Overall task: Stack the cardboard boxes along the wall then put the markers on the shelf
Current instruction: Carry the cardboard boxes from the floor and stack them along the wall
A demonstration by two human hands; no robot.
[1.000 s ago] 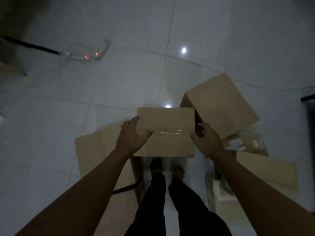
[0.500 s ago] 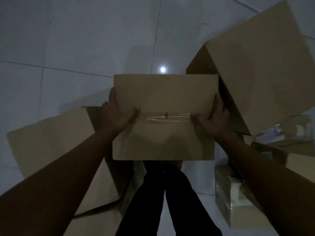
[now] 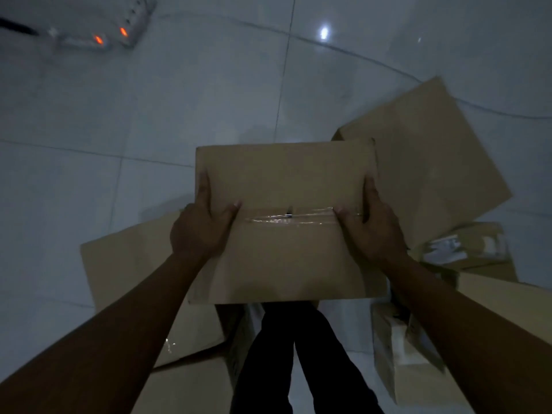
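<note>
I hold a brown cardboard box point(image 3: 286, 180), sealed with clear tape, up in front of me over my legs. My left hand point(image 3: 203, 225) grips its left side, thumb on the top face. My right hand point(image 3: 370, 225) grips its right side the same way. A larger cardboard box point(image 3: 433, 162) lies tilted on the floor behind it to the right. Another cardboard box point(image 3: 125, 264) lies on the floor to the left, partly under my left arm. No markers or shelf are in view.
Smaller packages point(image 3: 466, 246) and another box point(image 3: 400, 363) crowd the floor at my right. A white power strip point(image 3: 113, 31) with orange lights lies at the far left, and a thin cable point(image 3: 358, 55) runs across the glossy grey tile floor point(image 3: 149, 115).
The box has come up off the floor between my hands, closer to the camera. My view dipped low half a second ago and has tilted back up, showing the power strip again.
</note>
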